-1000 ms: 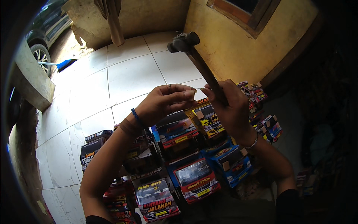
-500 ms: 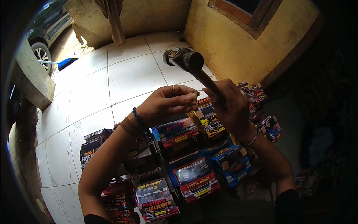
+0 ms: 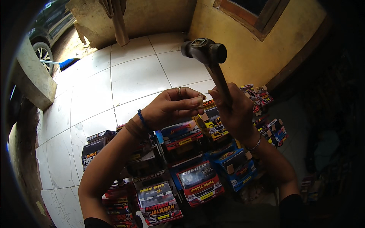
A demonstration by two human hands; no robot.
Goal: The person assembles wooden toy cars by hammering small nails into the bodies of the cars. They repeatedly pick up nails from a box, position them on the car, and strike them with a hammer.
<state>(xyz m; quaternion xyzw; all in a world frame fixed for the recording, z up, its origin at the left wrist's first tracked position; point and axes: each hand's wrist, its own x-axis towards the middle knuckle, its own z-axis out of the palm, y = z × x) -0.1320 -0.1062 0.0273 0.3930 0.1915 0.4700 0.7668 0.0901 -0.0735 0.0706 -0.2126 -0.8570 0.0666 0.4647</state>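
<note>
My right hand (image 3: 239, 114) grips the wooden handle of a hammer (image 3: 218, 76), its dark metal head raised above both hands. To its left, the thumb and fingers of my left hand (image 3: 178, 103) are pinched around a small pale piece (image 3: 201, 100), too small to name. Below my hands stand several toy trucks with printed bodies: a red one (image 3: 200, 184) at the near middle, a blue one (image 3: 235, 169) beside it, a white and black one (image 3: 159, 201) nearer me. A yellow truck (image 3: 214, 123) sits just beneath my hands, partly hidden.
More toy trucks (image 3: 275, 131) stand at the right and a dark one (image 3: 95, 152) at the left. White floor tiles (image 3: 91, 91) stretch beyond. A yellow wall (image 3: 251, 53) with a wooden-framed window rises at the far right. A blue broom (image 3: 68, 64) lies near a parked car (image 3: 49, 22).
The hammer head has swung to the right and up a little, its handle now steeper. My left hand keeps its pinch almost in place.
</note>
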